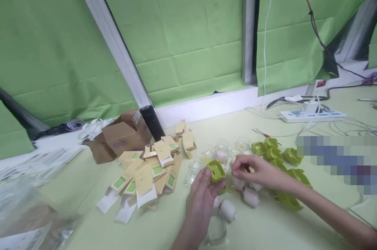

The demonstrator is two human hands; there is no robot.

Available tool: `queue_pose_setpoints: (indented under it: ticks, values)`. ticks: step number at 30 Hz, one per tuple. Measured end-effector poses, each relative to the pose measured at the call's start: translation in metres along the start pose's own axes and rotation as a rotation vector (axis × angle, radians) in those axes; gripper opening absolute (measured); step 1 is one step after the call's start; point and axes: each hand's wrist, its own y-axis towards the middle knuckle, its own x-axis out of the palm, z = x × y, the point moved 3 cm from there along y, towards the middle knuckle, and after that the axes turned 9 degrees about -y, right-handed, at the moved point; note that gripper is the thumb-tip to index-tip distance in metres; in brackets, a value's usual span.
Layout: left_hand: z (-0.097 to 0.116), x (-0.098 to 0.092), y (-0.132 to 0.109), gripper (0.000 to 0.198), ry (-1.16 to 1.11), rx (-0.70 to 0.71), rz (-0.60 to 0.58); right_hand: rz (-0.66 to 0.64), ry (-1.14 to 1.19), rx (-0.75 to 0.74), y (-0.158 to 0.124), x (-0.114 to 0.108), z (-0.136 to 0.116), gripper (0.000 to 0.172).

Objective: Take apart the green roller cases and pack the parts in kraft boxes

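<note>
My left hand holds a small green plastic shell between thumb and fingers, just above the pale green table. My right hand sits beside it with the fingers pinched together over something too small to make out. Below both hands lie white and pink rolled pieces and clear plastic lids. Several more green shells lie just beyond my right wrist.
A heap of tan cardboard cards with green labels lies left of the hands, with an open brown box and a black cylinder behind it. A white power strip with cables sits far right. Clear bags fill the near left corner.
</note>
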Motion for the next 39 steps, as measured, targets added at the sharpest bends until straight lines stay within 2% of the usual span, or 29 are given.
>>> queue_pose_setpoints:
  ticks: [2, 4, 7, 9, 11, 13, 17, 19, 22, 26, 31, 34, 37, 39]
  values:
    - [0.001, 0.000, 0.000, 0.030, -0.012, 0.011, 0.014, -0.029, -0.291, -0.093, -0.004, 0.001, -0.004, 0.014]
    - [0.000, -0.001, 0.001, 0.031, -0.031, 0.009, 0.039, 0.017, -0.552, -0.168, -0.006, 0.011, -0.004, 0.009]
    - [-0.001, -0.004, 0.003, 0.030, -0.058, 0.008, 0.057, 0.084, -0.779, -0.227, -0.005, 0.033, 0.003, 0.010]
    - [-0.002, -0.004, 0.003, 0.028, -0.063, 0.023, 0.042, 0.098, -0.769, -0.233, -0.003, 0.043, 0.008, 0.011]
    - [-0.001, -0.004, 0.003, 0.027, -0.052, 0.039, 0.017, 0.109, -0.654, -0.212, -0.003, 0.042, 0.010, 0.007]
    - [-0.001, -0.002, 0.002, 0.026, -0.038, 0.051, -0.001, 0.141, -0.414, -0.150, -0.003, 0.034, 0.009, 0.007]
    - [0.000, -0.001, 0.001, 0.025, -0.027, 0.065, -0.010, 0.204, 0.207, -0.009, -0.005, 0.014, 0.002, 0.024]
    - [0.000, 0.001, 0.000, 0.025, -0.001, 0.047, -0.041, 0.209, 0.297, 0.053, -0.005, 0.010, -0.002, 0.028]
    - [-0.001, 0.004, -0.002, 0.028, 0.089, 0.024, -0.058, 0.258, 0.148, 0.020, -0.006, 0.007, -0.009, 0.032]
    - [-0.003, 0.005, -0.004, 0.034, 0.207, 0.016, 0.011, 0.288, -0.001, -0.112, -0.008, 0.008, -0.016, 0.035]
    - [-0.005, 0.003, -0.001, 0.037, 0.149, 0.033, 0.049, 0.314, -0.121, -0.254, -0.012, 0.014, -0.018, 0.019]
    - [-0.008, 0.000, 0.003, 0.035, 0.153, 0.047, 0.061, 0.292, -0.255, -0.404, -0.011, 0.022, -0.015, 0.014]
    - [-0.013, -0.003, 0.006, 0.038, 0.173, 0.038, 0.043, 0.325, -0.415, -0.561, -0.011, 0.027, -0.010, 0.016]
    - [-0.016, -0.005, 0.007, 0.039, 0.189, 0.035, 0.027, 0.337, -0.520, -0.616, -0.011, 0.030, -0.008, 0.018]
